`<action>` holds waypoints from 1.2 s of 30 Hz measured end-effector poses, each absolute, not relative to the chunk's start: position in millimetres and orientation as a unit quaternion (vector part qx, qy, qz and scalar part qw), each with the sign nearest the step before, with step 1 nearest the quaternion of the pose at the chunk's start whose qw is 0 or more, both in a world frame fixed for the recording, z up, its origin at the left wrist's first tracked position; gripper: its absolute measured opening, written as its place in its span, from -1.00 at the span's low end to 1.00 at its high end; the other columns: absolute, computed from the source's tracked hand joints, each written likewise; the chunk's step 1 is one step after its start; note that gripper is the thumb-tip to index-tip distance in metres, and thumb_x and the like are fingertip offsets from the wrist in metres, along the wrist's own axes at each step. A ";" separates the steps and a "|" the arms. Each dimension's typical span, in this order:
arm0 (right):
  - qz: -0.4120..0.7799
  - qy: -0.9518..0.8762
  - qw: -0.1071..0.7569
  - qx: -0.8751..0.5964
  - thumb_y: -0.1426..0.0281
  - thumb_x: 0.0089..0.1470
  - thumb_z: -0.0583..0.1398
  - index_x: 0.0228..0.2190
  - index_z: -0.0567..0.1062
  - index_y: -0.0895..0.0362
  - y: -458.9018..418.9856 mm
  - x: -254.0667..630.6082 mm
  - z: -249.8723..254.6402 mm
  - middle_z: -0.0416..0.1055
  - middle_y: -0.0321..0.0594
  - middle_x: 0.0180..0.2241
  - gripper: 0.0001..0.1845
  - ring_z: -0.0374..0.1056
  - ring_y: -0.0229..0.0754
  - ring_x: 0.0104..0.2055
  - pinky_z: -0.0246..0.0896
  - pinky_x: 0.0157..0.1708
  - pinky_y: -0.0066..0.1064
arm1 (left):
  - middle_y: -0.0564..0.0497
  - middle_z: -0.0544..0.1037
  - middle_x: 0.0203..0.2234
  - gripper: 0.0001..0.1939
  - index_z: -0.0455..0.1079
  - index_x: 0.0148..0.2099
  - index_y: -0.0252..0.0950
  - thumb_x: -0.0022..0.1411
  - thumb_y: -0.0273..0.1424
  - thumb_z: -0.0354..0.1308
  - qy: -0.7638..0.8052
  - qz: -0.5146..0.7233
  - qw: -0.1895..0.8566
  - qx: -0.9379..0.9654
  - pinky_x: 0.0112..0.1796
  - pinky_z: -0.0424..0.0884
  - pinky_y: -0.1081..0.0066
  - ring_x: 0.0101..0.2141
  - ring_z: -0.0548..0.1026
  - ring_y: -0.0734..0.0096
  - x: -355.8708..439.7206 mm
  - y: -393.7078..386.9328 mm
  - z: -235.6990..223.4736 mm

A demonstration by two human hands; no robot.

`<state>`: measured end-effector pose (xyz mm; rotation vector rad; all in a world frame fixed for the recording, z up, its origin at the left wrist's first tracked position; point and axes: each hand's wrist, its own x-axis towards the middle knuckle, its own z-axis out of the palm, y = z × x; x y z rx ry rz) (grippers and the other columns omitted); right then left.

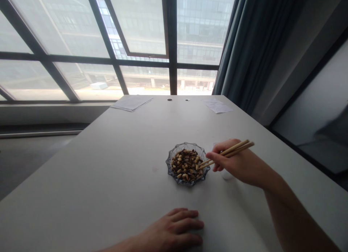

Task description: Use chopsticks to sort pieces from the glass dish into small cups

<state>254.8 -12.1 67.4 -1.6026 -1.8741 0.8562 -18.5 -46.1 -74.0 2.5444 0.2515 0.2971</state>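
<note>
My right hand [233, 163] grips a pair of wooden chopsticks [237, 148], their tips reaching into the right side of a scalloped glass dish [170, 168]. The dish holds a mix of pale nuts and dark seeds [186, 165]. A small white cup [226, 175] shows only partly, hidden behind my right hand. My left hand [174, 230] lies flat on the white table [114, 165] near its front edge, fingers stretched out toward the right, holding nothing.
A stack of papers [132, 102] lies at the table's far left and a loose sheet [218, 107] at the far right. Two small dark holes [170, 99] sit near the far edge. Large windows and a grey curtain [250, 49] stand beyond.
</note>
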 end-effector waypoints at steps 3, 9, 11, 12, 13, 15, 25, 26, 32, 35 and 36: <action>0.330 -0.713 0.244 -0.568 0.12 0.27 0.27 -0.51 0.58 0.12 -4.5 242.6 52.8 0.59 -0.21 -0.54 -0.59 0.53 -0.14 -0.48 0.33 -0.48 -0.41 | -0.12 0.53 0.25 -0.70 0.40 0.24 -0.14 0.53 -0.43 0.11 0.089 0.114 0.280 0.949 0.34 0.29 0.15 0.33 0.39 0.07 -18.4 -45.5 -75.2; 0.357 -0.710 0.235 -0.559 0.15 0.26 0.26 -0.51 0.52 0.11 2.3 236.3 39.0 0.58 -0.23 -0.51 -0.62 0.48 -0.19 -0.49 0.29 -0.48 -0.43 | -0.12 0.52 0.26 -0.72 0.41 0.23 -0.16 0.54 -0.39 0.11 0.090 0.108 0.269 0.953 0.35 0.28 0.16 0.33 0.38 0.06 -18.7 -46.7 -78.6; 0.362 -0.709 0.237 -0.557 0.17 0.26 0.26 -0.52 0.52 0.11 2.4 234.0 38.5 0.57 -0.24 -0.53 -0.62 0.48 -0.19 -0.49 0.29 -0.47 -0.43 | -0.12 0.53 0.26 -0.72 0.41 0.23 -0.16 0.54 -0.39 0.11 0.090 0.109 0.270 0.952 0.34 0.28 0.16 0.33 0.39 0.07 -18.7 -47.0 -77.9; 0.361 -0.710 0.238 -0.556 0.17 0.27 0.26 -0.53 0.51 0.11 2.3 232.8 38.5 0.56 -0.24 -0.54 -0.62 0.48 -0.19 -0.49 0.29 -0.46 -0.43 | -0.11 0.53 0.26 -0.71 0.40 0.23 -0.16 0.53 -0.40 0.11 0.090 0.112 0.272 0.952 0.34 0.29 0.15 0.33 0.39 0.07 -18.7 -47.0 -77.2; 0.358 -0.711 0.240 -0.555 0.18 0.27 0.25 -0.54 0.50 0.11 2.1 231.5 38.5 0.56 -0.24 -0.55 -0.61 0.47 -0.19 -0.49 0.30 -0.46 -0.43 | -0.12 0.53 0.26 -0.70 0.40 0.24 -0.15 0.52 -0.41 0.12 0.091 0.114 0.274 0.951 0.34 0.29 0.15 0.33 0.39 0.07 -18.6 -47.0 -76.5; 0.353 -0.713 0.243 -0.555 0.19 0.28 0.25 -0.57 0.46 0.11 2.0 229.4 38.3 0.55 -0.24 -0.56 -0.58 0.47 -0.19 -0.50 0.29 -0.45 -0.44 | -0.12 0.52 0.26 -0.68 0.39 0.25 -0.14 0.52 -0.42 0.13 0.092 0.114 0.277 0.950 0.34 0.29 0.14 0.33 0.39 0.07 -18.5 -46.9 -75.6; 0.336 -0.713 0.255 -0.560 0.19 0.29 0.22 -0.60 0.41 0.09 1.9 231.0 38.5 0.53 -0.25 -0.58 -0.55 0.48 -0.18 -0.51 0.30 -0.47 -0.43 | -0.10 0.54 0.24 -0.73 0.40 0.22 -0.15 0.54 -0.41 0.12 0.090 0.119 0.267 0.952 0.35 0.28 0.20 0.32 0.40 0.10 -18.1 -46.0 -77.9; 0.334 -0.712 0.256 -0.562 0.19 0.29 0.22 -0.60 0.41 0.09 1.6 231.8 39.2 0.53 -0.25 -0.58 -0.55 0.49 -0.17 -0.51 0.29 -0.48 -0.43 | -0.09 0.54 0.24 -0.74 0.41 0.22 -0.15 0.55 -0.41 0.11 0.090 0.116 0.265 0.953 0.35 0.27 0.22 0.33 0.40 0.11 -18.3 -46.0 -77.5; 0.349 -0.697 0.268 -0.566 0.16 0.26 0.27 -0.59 0.43 0.09 -1.3 238.1 43.4 0.54 -0.24 -0.57 -0.56 0.57 -0.12 -0.46 0.33 -0.51 -0.45 | -0.07 0.51 0.28 -0.73 0.40 0.24 -0.14 0.59 -0.38 0.02 0.092 0.093 0.258 0.957 0.36 0.26 0.20 0.35 0.36 0.12 -19.3 -45.0 -76.7; 0.346 -0.695 0.274 -0.568 0.13 0.26 0.28 -0.58 0.43 0.10 -2.3 241.8 44.5 0.55 -0.24 -0.57 -0.55 0.58 -0.11 -0.46 0.33 -0.53 -0.46 | -0.08 0.51 0.28 -0.74 0.40 0.23 -0.17 0.60 -0.37 0.02 0.090 0.087 0.254 0.959 0.36 0.25 0.21 0.36 0.35 0.12 -19.3 -45.0 -77.4; 0.344 -0.696 0.272 -0.569 0.13 0.26 0.28 -0.57 0.44 0.10 -2.4 242.5 44.6 0.56 -0.24 -0.56 -0.55 0.58 -0.11 -0.46 0.33 -0.52 -0.46 | -0.09 0.51 0.28 -0.74 0.40 0.22 -0.17 0.59 -0.38 0.03 0.090 0.090 0.253 0.959 0.36 0.25 0.21 0.35 0.35 0.13 -19.2 -45.1 -77.8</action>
